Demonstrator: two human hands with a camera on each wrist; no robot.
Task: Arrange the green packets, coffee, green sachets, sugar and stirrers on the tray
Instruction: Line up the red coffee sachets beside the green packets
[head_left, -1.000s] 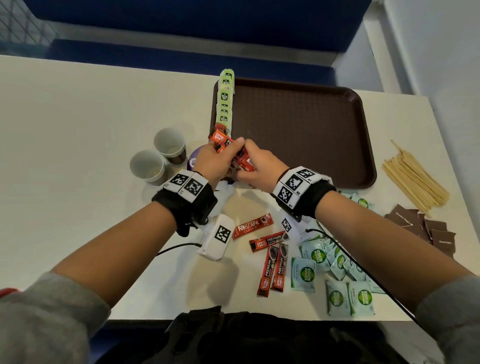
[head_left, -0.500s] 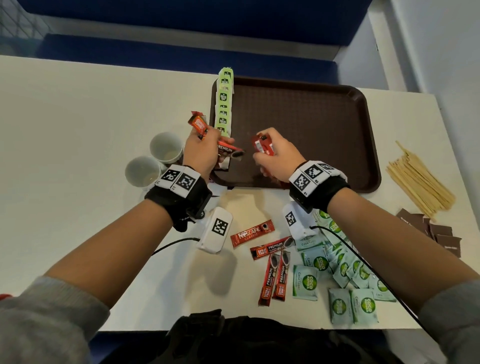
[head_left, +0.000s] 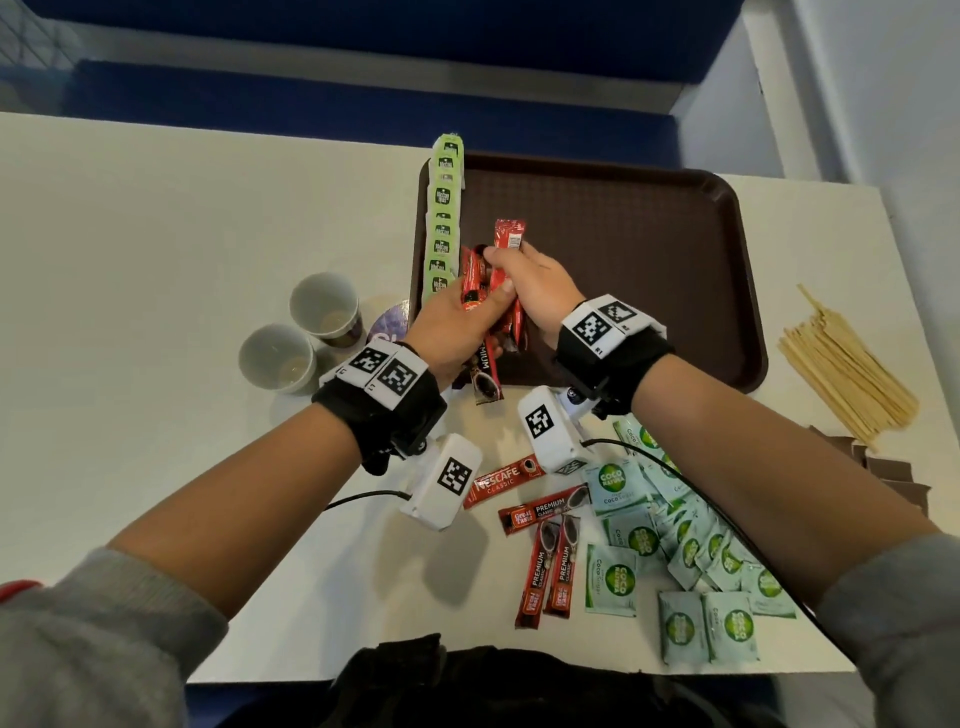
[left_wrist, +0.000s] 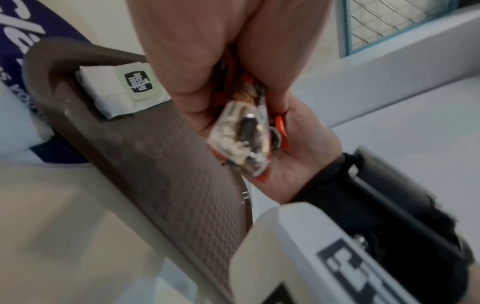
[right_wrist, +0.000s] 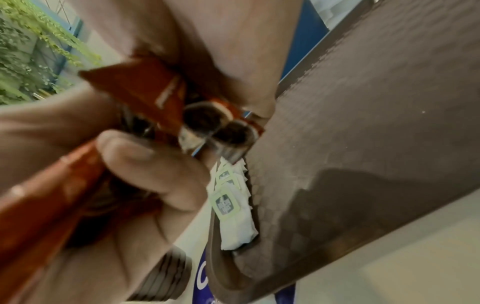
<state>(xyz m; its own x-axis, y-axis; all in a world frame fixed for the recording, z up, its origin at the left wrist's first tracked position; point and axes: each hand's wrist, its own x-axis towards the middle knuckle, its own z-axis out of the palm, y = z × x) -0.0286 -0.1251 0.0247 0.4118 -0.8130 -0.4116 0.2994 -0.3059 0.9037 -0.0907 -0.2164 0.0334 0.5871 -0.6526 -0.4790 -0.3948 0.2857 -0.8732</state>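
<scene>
Hands back together over tray (head_left: 727, 291): left hand (head_left: 457, 322), right hand (head_left: 540, 291) both gripping coffee sticks (head_left: 506, 260).

Packets (head_left: 442, 218) along tray (head_left: 675, 270) left edge – cups (head_left: 301, 338) left, stirrers (head_left: 847, 374) right, sachets (head_left: 675, 561) before.

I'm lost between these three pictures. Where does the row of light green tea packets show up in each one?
Head view: the green packets run in a line along the tray's left rim, above the hands.
Left wrist view: one packet lies in the tray's corner, upper left of the picture.
Right wrist view: the row sits lower centre, against the tray's rim.
Shared landmark: the brown tray, in all three.
</scene>
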